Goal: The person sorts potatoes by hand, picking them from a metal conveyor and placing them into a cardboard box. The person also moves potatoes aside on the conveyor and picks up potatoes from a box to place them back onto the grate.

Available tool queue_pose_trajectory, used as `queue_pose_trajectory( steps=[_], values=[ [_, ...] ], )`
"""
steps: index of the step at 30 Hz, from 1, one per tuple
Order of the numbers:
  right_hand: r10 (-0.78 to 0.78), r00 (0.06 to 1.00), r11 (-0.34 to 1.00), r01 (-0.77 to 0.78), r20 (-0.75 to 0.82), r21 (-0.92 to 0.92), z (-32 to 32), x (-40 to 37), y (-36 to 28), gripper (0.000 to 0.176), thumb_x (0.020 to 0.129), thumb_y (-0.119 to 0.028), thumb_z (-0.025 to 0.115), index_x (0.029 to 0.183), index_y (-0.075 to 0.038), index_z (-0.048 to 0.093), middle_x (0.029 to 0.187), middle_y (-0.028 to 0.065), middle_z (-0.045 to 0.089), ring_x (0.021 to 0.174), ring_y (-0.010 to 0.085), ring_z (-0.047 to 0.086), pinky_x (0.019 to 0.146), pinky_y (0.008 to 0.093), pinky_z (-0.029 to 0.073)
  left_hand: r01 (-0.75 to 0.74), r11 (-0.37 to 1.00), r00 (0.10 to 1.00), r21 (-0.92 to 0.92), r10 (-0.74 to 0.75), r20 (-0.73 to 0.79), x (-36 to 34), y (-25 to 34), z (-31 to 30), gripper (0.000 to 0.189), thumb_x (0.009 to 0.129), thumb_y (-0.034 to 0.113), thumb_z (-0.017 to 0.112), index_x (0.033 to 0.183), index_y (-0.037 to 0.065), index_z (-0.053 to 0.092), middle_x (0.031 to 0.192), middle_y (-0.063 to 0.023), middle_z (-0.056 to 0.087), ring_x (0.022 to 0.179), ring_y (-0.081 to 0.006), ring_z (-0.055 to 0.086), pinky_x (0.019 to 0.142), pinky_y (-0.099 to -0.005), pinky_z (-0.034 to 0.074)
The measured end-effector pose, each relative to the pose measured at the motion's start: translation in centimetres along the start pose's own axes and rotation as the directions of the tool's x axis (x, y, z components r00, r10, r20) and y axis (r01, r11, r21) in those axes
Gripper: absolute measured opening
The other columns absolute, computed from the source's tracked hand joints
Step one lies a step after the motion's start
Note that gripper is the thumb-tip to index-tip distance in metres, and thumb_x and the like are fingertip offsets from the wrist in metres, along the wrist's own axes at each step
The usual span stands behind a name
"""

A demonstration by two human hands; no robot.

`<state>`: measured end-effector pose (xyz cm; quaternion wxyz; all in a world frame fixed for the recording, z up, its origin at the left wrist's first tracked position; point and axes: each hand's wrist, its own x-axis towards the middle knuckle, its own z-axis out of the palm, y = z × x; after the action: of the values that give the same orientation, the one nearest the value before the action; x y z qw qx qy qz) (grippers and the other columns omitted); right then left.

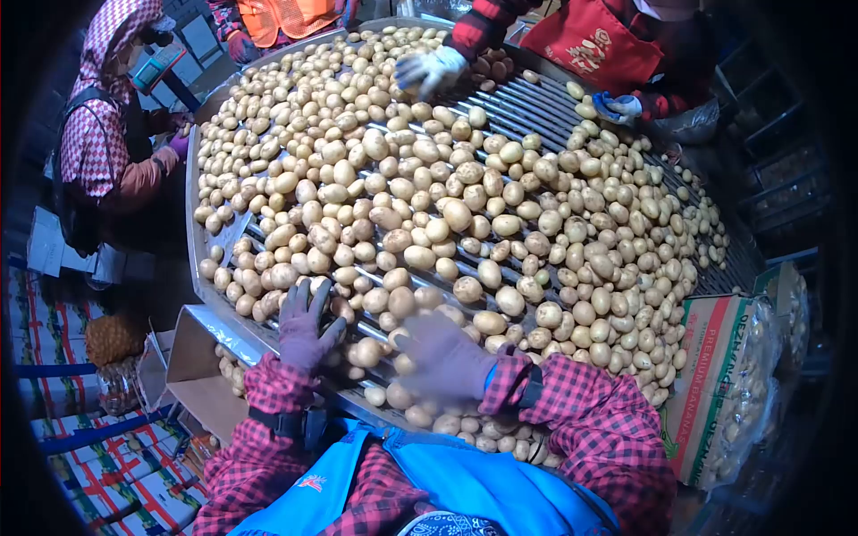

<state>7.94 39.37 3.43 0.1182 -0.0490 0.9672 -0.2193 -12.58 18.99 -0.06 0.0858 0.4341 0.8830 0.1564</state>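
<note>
Pale potatoes cover a wide metal sorting table with a slatted surface. My left hand, in a purple-grey glove, rests on potatoes at the near left edge, its fingers spread. A brownish potato lies beside its fingertips. My right hand, in a similar glove, is over potatoes near the front edge. Motion blurs its fingers, so I cannot make out whether it grips one. More potatoes lie below the front edge, just under my right wrist.
An open cardboard box stands at the near left. A banana carton with plastic-wrapped potatoes is at the right. Across the table, a person's white-gloved hand reaches over potatoes. Another person stands at the left; printed cartons are stacked below.
</note>
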Motion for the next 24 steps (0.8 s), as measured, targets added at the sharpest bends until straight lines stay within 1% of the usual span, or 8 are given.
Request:
queue_pose_trajectory(
  steps=[4, 8, 12, 14, 16, 19, 20, 24],
  values=[
    [0.199, 0.882, 0.978, -0.21, -0.427, 0.023, -3.5, 2.9, 3.9, 0.056, 0.079, -0.032, 0.065, 0.127, -0.004, 0.055, 0.124, 0.0191, 0.055, 0.115, 0.0365, 0.053, 0.098, 0.0457, 0.043, 0.078, 0.879, 0.997, -0.47, -0.057, 0.059, -3.2, 2.2, -1.5, 0.066, 0.088, 0.032, 0.067, 0.144, 0.008, 0.042, 0.145, -0.0206, 0.04, 0.133, -0.0375, 0.042, 0.109, -0.0447, 0.036],
    [0.305, 0.753, 0.87, -0.47, -0.584, -0.152, -4.9, 7.8, 13.6, 0.054, 0.078, -0.023, 0.066, 0.129, -0.009, 0.054, 0.115, 0.0183, 0.058, 0.107, 0.0344, 0.058, 0.09, 0.0462, 0.049, 0.416, 0.09, 0.908, -0.905, -0.095, 0.408, -3.6, 5.8, -2.0, 0.067, 0.094, 0.031, 0.061, 0.149, 0.005, 0.032, 0.149, -0.0151, 0.037, 0.133, -0.0273, 0.044, 0.108, -0.0372, 0.039],
    [0.42, 0.834, 0.872, -0.48, -0.357, -0.096, -5.8, 9.1, 11.9, 0.046, 0.077, -0.015, 0.063, 0.123, -0.011, 0.059, 0.109, 0.0169, 0.06, 0.098, 0.034, 0.061, 0.086, 0.0447, 0.05, 0.48, -0.577, 0.865, -0.661, 0.186, 0.466, -3.7, 6.9, 0.6, 0.067, 0.098, 0.051, 0.048, 0.151, 0.014, 0.032, 0.148, -0.0123, 0.041, 0.129, -0.0285, 0.049, 0.106, -0.0426, 0.041],
    [0.042, 0.906, 0.992, -0.087, -0.421, -0.088, -3.5, 7.7, 8.3, 0.043, 0.081, -0.018, 0.06, 0.123, -0.009, 0.059, 0.106, 0.0157, 0.062, 0.097, 0.0344, 0.061, 0.086, 0.0419, 0.051, 0.467, -0.769, 0.863, -0.436, 0.29, 0.413, -3.8, 6.6, 1.2, 0.057, 0.101, 0.049, 0.043, 0.146, 0.014, 0.04, 0.139, -0.0133, 0.052, 0.124, -0.0309, 0.055, 0.105, -0.0446, 0.044],
    [-0.007, 0.994, 0.981, 0.028, -0.108, 0.192, -3.1, 7.1, 3.0, 0.047, 0.084, -0.026, 0.063, 0.127, -0.01, 0.057, 0.11, 0.0166, 0.061, 0.099, 0.0346, 0.061, 0.089, 0.0433, 0.049, 0.453, -0.838, 0.854, -0.305, 0.311, 0.416, -4.1, 6.0, 2.0, 0.056, 0.101, 0.048, 0.043, 0.145, 0.013, 0.042, 0.138, -0.0141, 0.053, 0.122, -0.0314, 0.056, 0.102, -0.0438, 0.046],
    [-0.249, 0.907, 0.94, 0.311, -0.341, 0.141, -5.1, 9.6, 2.1, 0.047, 0.081, -0.029, 0.069, 0.121, -0.007, 0.06, 0.111, 0.019, 0.064, 0.102, 0.0345, 0.063, 0.088, 0.0423, 0.05, 0.405, -0.891, 0.83, -0.203, 0.265, 0.491, -4.4, 5.6, 2.0, 0.046, 0.103, 0.038, 0.044, 0.139, 0.01, 0.047, 0.126, -0.0148, 0.059, 0.112, -0.0315, 0.061, 0.088, -0.0382, 0.056],
    [0.02, 0.988, 0.968, 0.02, -0.156, 0.251, -9.7, 11.3, 0.9, 0.053, 0.078, -0.029, 0.073, 0.124, -0.006, 0.06, 0.117, 0.0191, 0.063, 0.106, 0.0348, 0.062, 0.092, 0.0419, 0.05, 0.435, -0.873, 0.825, -0.22, 0.289, 0.486, -5.1, 5.1, 2.3, 0.046, 0.103, 0.037, 0.044, 0.14, 0.009, 0.046, 0.126, -0.0156, 0.059, 0.112, -0.0317, 0.061, 0.088, -0.0382, 0.056],
    [0.107, 0.853, 0.923, -0.276, -0.51, -0.267, -11.2, 24.1, 11.2, 0.07, 0.079, -0.035, 0.073, 0.139, -0.011, 0.045, 0.133, 0.0172, 0.053, 0.118, 0.0344, 0.054, 0.101, 0.0453, 0.044, 0.428, -0.893, 0.833, -0.141, 0.329, 0.445, -6.0, 3.7, 2.9, 0.049, 0.102, 0.037, 0.046, 0.139, 0.005, 0.046, 0.129, -0.0177, 0.058, 0.113, -0.0359, 0.06, 0.09, -0.044, 0.054]
  ],
)
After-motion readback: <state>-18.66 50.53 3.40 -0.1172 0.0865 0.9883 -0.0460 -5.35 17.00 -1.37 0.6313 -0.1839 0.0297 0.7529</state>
